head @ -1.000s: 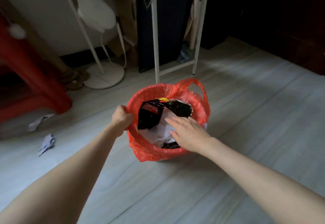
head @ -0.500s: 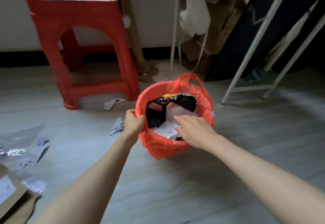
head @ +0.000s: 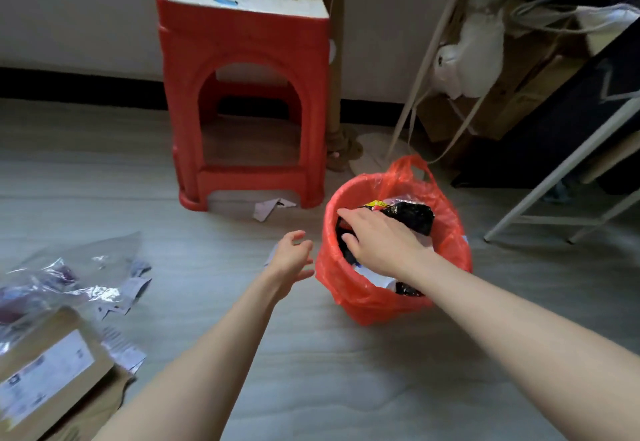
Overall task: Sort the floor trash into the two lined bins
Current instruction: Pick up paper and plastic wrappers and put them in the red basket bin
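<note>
**A:** How far along are you, going by the floor?

**B:** Take the red stool (head: 242, 87) as your mark. The biggest thing left is the cardboard parcel (head: 48, 371), well to the stool's left and nearer you, with the clear plastic wrappers (head: 69, 278) piled just beyond it. Those are all unsorted.

**A:** And the bin?

**B:** The red-lined bin (head: 453, 232) stands just right of the stool and nearer you. It already holds a black snack bag (head: 412, 215) and some white paper, nearly up to the rim. I'd say you're partway at best. The second bin isn't in view.

**A:** My hands?

**B:** Your right hand (head: 381, 239) lies flat on the trash inside the bin, fingers straight, pressing rather than gripping. Your left hand (head: 291, 257) hangs between stool and bin, just off the liner, fingers loosely spread, holding nothing.

**A:** Anything smaller?

**B:** A paper scrap (head: 270, 206) at the stool's foot, and another scrap partly hidden behind your left hand.
</note>
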A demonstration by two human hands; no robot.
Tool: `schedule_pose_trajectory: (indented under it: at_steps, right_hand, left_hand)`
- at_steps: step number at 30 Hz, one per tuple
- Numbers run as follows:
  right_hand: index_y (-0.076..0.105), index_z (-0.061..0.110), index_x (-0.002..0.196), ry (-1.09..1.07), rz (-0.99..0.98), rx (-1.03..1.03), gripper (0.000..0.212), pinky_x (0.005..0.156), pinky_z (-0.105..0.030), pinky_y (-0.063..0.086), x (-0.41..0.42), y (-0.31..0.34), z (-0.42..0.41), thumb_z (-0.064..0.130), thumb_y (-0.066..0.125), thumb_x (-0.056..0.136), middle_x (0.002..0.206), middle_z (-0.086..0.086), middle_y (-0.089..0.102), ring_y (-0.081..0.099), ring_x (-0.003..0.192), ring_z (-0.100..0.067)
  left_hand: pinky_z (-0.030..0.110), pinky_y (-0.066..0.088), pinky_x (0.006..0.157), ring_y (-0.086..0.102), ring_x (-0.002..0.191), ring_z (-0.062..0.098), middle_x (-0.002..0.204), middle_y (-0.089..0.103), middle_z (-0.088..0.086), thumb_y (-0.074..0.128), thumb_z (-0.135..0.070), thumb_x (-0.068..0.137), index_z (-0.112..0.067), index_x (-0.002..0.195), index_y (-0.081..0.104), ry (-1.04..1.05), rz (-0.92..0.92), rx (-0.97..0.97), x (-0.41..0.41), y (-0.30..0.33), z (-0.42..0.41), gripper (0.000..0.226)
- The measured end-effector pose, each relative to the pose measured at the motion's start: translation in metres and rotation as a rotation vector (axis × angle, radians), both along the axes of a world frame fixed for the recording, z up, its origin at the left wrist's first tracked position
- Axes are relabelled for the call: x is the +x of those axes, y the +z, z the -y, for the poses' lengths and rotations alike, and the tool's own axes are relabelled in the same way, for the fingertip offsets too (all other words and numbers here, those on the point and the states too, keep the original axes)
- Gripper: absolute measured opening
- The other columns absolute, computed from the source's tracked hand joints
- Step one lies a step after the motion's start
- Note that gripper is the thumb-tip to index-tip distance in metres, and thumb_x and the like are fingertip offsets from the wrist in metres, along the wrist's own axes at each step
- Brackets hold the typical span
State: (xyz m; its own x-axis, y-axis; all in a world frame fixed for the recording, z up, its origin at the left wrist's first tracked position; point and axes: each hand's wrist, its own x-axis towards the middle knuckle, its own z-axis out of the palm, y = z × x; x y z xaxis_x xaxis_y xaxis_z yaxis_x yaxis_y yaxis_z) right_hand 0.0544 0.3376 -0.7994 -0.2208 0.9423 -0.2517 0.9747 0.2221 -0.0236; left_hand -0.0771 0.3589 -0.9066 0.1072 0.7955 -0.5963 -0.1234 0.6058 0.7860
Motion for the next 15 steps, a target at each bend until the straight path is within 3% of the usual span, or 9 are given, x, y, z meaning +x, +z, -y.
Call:
schedule_pose_trajectory:
  at_steps: [4,8,12,15]
  right_hand:
    - [0.039,0.012,0.135,0.071,-0.052,0.079,0.040,0.094,-0.044,0.044,-0.032,0.017,-0.030,0.024,0.041,0.097,0.132,-0.012,0.048,0.046,0.122,-0.032]
    - [0.044,0.011,0.126,0.087,-0.088,0.044,0.031,0.082,-0.040,0.045,-0.057,-0.008,-0.043,0.017,0.042,0.096,0.125,-0.012,0.050,0.049,0.116,-0.032]
    - [0.045,0.009,0.122,0.207,-0.044,0.017,0.030,0.074,-0.037,0.041,-0.077,-0.036,-0.067,0.013,0.048,0.092,0.124,-0.012,0.048,0.048,0.117,-0.031]
    - [0.042,0.008,0.125,0.262,-0.052,-0.092,0.037,0.075,-0.036,0.041,-0.090,-0.056,-0.070,0.010,0.050,0.089,0.125,-0.012,0.047,0.046,0.119,-0.030]
  left_hand:
    - [0.026,0.051,0.060,0.057,0.076,0.020,0.108,0.053,0.008,0.040,-0.006,0.094,-0.011,0.128,0.043,0.048,-0.149,0.073,-0.032,0.011,-0.019,0.035]
    - [0.035,0.051,0.079,0.060,0.090,0.023,0.109,0.058,0.008,0.038,-0.013,0.097,-0.014,0.125,0.046,-0.030,-0.272,0.085,-0.068,0.010,-0.014,0.029]
    - [0.030,0.050,0.075,0.061,0.082,0.019,0.098,0.063,0.004,0.037,-0.014,0.097,-0.016,0.118,0.051,0.087,-0.362,0.144,-0.109,0.013,-0.025,0.025]
    - [0.032,0.050,0.078,0.061,0.081,0.017,0.095,0.064,0.002,0.036,-0.013,0.097,-0.018,0.113,0.053,0.054,-0.454,0.114,-0.123,0.010,-0.022,0.023]
